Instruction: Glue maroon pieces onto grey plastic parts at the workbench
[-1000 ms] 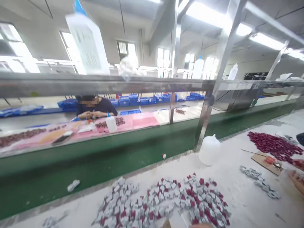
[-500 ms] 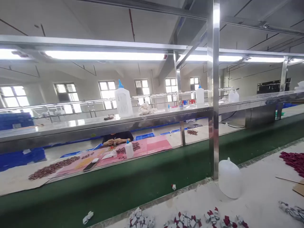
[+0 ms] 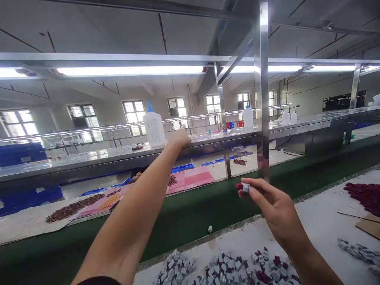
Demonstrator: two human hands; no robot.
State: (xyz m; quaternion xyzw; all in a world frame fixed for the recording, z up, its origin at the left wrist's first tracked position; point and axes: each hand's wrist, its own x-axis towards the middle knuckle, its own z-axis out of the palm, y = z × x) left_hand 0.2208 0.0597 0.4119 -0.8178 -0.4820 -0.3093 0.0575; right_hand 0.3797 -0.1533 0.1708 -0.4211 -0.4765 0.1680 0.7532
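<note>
My right hand (image 3: 274,204) pinches a small grey and dark red piece (image 3: 245,187) between thumb and fingers, above the green belt. My left hand (image 3: 179,138) reaches far forward onto the raised metal shelf (image 3: 118,157), just right of a large white bottle with a blue nozzle (image 3: 154,128). Its fingers are hidden behind the hand, where a whitish cloth mostly disappears from sight. Below, on the near pale table, lie heaps of similar grey and dark red pieces (image 3: 228,271).
A green conveyor belt (image 3: 184,215) runs between the tables, with one small whitish piece (image 3: 210,228) on it. A metal post (image 3: 263,99) rises at centre right. Dark red parts (image 3: 365,198) are piled at right. Across the belt, a pink mat (image 3: 198,179) and a co-worker's hand (image 3: 137,176) show.
Both my hands have come into view, the left onto the shelf by the cloth, the right with a small piece. The white jug by the post is gone from view. The belt pieces have shifted.
</note>
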